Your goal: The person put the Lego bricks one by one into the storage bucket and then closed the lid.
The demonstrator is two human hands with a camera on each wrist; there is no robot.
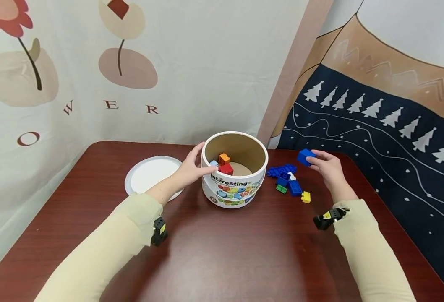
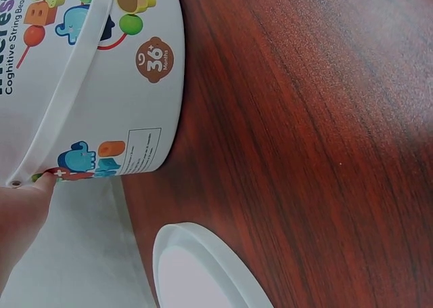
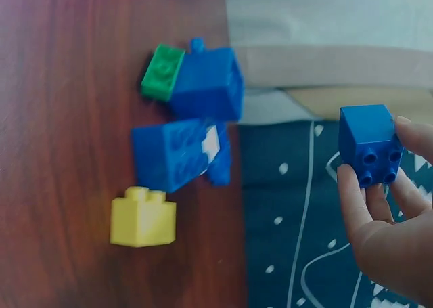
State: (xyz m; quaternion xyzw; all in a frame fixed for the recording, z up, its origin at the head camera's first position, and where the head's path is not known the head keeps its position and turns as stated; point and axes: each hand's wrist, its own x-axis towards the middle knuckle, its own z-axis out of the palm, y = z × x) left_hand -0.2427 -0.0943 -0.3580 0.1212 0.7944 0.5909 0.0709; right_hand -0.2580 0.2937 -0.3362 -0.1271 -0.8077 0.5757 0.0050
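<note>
A white round bucket (image 1: pixel 227 191) with printed toy pictures stands on the table. My left hand (image 1: pixel 191 167) grips its left rim, thumb over the edge and fingers along the outer side. Inside lie an orange block (image 1: pixel 224 158), a red block (image 1: pixel 226 169) and a light blue piece. To the right, my right hand (image 1: pixel 327 167) pinches a blue building block (image 1: pixel 305 157) above the table; its studs face the camera in the right wrist view. Below and left of that hand lie several loose blocks, among them a blue block (image 3: pixel 169 154), a green block (image 3: pixel 162 72) and a yellow block (image 3: pixel 143 218).
A white round lid (image 1: pixel 152 174) lies flat to the left of the bucket, partly behind the left forearm. Printed curtains (image 1: pixel 207 84) hang behind the brown table (image 1: pixel 222 251) and along its right side. Each wrist carries a small black camera.
</note>
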